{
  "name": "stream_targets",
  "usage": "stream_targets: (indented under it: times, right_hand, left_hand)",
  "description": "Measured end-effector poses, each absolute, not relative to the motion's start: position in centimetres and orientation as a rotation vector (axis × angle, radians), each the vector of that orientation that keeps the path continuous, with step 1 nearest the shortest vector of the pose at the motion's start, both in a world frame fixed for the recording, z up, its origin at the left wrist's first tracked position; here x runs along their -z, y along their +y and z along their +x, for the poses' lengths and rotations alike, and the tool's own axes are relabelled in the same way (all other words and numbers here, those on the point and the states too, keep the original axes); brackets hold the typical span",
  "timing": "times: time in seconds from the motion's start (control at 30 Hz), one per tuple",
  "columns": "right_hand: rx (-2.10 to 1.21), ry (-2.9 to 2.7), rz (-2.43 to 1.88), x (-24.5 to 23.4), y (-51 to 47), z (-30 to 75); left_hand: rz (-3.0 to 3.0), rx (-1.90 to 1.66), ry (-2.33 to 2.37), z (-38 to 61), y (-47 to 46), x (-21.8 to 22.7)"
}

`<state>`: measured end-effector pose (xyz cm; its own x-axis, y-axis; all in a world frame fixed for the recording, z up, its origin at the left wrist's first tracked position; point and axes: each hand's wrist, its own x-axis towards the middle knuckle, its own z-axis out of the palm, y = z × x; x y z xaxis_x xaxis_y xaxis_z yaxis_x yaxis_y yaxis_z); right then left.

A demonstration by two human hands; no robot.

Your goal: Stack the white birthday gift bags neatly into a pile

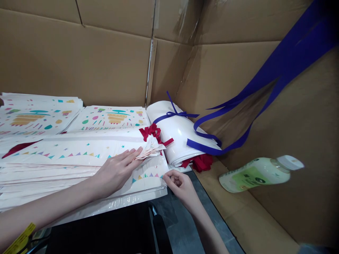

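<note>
My left hand (pixel 118 169) lies flat, fingers stretched, on a stack of flat white paper bags (pixel 79 151) printed with coloured triangles and stars. Its fingertips press the folded bag ends beside a red ribbon bow (pixel 151 132). My right hand (pixel 180 185) is curled at the stack's lower right corner, fingers pinching the edge of the bottom sheet (pixel 152 183). To the right lies a white bundle of bags (pixel 180 135) tied with a blue ribbon (pixel 174 113), with red ribbon (pixel 201 162) showing under it.
More printed birthday bags (pixel 34 118) lie at the back left. Cardboard walls (pixel 106 60) enclose the back and right. A pale green plastic bottle (pixel 258 174) lies on its side against the right cardboard. Long blue ribbon strands (pixel 286 63) hang from the upper right. A dark floor (pixel 169 215) shows below.
</note>
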<state>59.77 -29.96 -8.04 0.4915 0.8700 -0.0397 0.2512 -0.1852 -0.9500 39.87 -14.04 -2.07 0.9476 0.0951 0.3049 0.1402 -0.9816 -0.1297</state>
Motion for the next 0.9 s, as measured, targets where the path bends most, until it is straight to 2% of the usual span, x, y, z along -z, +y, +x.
stream_targets:
  times: [0.57,0.9]
  right_hand:
    - [-0.685,-0.921,-1.699,9.2,-29.9,60.2]
    - [-0.706,-0.952,-1.673,7.2,-30.1,60.2]
  left_hand:
    - [-2.933,0.447,-0.163,39.7,-13.9,2.1]
    - [-2.947,0.469,-0.149,39.8,-13.9,2.2]
